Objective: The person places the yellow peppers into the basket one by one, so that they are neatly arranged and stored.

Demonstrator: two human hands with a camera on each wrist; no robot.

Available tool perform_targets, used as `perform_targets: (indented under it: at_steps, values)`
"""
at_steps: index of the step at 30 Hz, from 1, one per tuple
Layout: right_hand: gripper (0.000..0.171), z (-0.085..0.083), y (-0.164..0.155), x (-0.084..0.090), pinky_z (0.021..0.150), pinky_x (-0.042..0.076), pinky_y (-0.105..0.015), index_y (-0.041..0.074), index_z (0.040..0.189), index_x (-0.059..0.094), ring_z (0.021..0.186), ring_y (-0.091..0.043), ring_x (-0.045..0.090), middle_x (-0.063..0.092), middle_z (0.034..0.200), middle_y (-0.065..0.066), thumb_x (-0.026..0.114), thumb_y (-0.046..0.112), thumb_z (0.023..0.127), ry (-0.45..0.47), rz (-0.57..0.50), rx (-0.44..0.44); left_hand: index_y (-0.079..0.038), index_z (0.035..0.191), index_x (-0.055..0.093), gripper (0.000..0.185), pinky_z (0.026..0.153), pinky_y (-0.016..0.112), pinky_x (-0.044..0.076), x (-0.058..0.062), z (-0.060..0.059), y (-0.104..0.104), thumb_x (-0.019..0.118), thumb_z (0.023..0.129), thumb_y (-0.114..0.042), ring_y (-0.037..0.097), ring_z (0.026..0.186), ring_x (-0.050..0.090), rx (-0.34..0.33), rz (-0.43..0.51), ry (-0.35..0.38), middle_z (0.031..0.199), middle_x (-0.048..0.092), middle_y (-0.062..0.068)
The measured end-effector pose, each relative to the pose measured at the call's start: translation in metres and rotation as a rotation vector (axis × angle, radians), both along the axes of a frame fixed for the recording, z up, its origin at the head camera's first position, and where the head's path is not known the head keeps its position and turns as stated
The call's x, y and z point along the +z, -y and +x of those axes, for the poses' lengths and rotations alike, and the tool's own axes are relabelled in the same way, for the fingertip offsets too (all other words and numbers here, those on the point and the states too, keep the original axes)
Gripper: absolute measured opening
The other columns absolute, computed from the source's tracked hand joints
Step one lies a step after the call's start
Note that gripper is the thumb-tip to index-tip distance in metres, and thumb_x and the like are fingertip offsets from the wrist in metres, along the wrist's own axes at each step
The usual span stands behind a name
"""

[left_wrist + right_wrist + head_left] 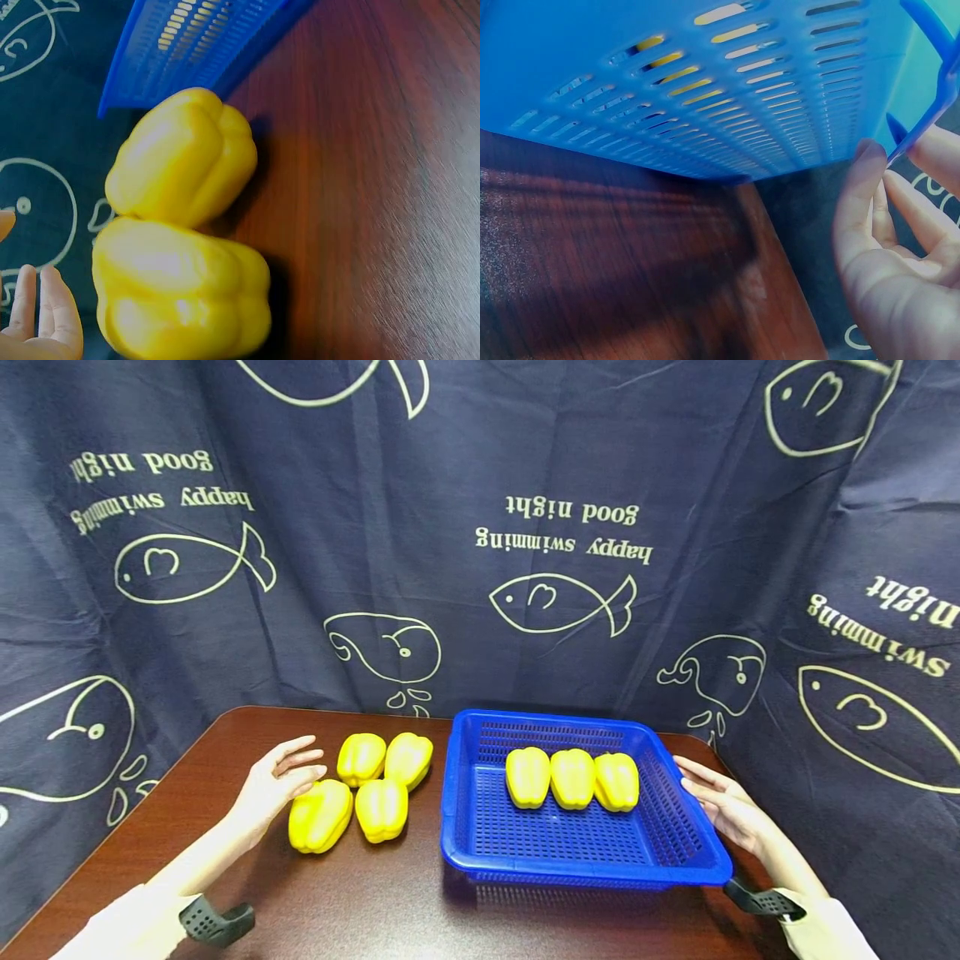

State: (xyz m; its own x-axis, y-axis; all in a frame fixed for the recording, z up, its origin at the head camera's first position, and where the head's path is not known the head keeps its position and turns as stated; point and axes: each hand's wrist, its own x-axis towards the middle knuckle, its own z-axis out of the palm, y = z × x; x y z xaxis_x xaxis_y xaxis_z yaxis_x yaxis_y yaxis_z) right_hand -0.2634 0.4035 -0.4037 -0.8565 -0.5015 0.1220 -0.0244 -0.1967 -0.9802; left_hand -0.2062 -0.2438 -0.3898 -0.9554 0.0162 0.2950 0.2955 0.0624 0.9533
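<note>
Several yellow bell peppers (381, 810) lie grouped on the table's left half. My left hand (268, 787) hovers beside the near-left pepper (320, 817), its fingers apart and holding nothing. In the left wrist view, its fingertips (58, 311) appear beside two yellow bell peppers (180, 289). A blue plastic basket (558, 864) with slotted walls stands on the right, and three yellow bell peppers (573, 779) sit in a row inside it. My right hand (731, 810) pinches the basket's right rim between thumb and fingers, as the right wrist view (900, 262) also shows.
The brown wooden table (360, 902) has its far edge against a dark blue curtain (420, 527) printed with fish and lettering. The curtain also hangs along the left and right sides. Bare tabletop shows in front of the peppers and basket.
</note>
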Motion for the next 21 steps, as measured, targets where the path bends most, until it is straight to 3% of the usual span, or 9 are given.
perform_targets:
  at_steps: [9, 17, 21]
  values:
    - [0.048, 0.001, -0.003, -0.001, 0.088, 0.054, -0.025, 0.023, 0.135, 0.053, 0.109, -0.011, 0.065, 0.062, 0.128, 0.010, 0.027, -0.002, 0.103, -0.018, -0.018, 0.012, -0.035, 0.121, 0.053, 0.043, 0.072, 0.014, 0.052, -0.012, 0.002, 0.018, 0.061, 0.092, -0.005, -0.009, 0.088, 0.063, 0.075, -0.062, 0.034, 0.101, 0.063, -0.029]
    - [0.047, 0.000, -0.002, 0.000, 0.087, 0.055, -0.025, 0.023, 0.135, 0.053, 0.109, -0.011, 0.065, 0.063, 0.127, 0.010, 0.029, -0.001, 0.103, -0.011, -0.013, 0.002, -0.033, 0.121, 0.055, 0.050, 0.074, 0.013, 0.052, -0.028, 0.006, 0.027, 0.052, 0.093, 0.008, -0.005, 0.090, 0.065, -0.039, 0.013, -0.083, 0.107, 0.065, -0.022]
    - [0.048, -0.001, -0.001, -0.001, 0.087, 0.055, -0.025, 0.024, 0.134, 0.054, 0.108, -0.010, 0.065, 0.063, 0.126, 0.010, 0.028, -0.002, 0.103, -0.003, -0.013, 0.004, -0.033, 0.123, 0.054, 0.049, 0.074, 0.013, 0.051, -0.033, 0.008, 0.030, 0.052, 0.093, 0.005, -0.006, 0.092, 0.064, -0.042, -0.018, -0.067, 0.108, 0.064, -0.024]
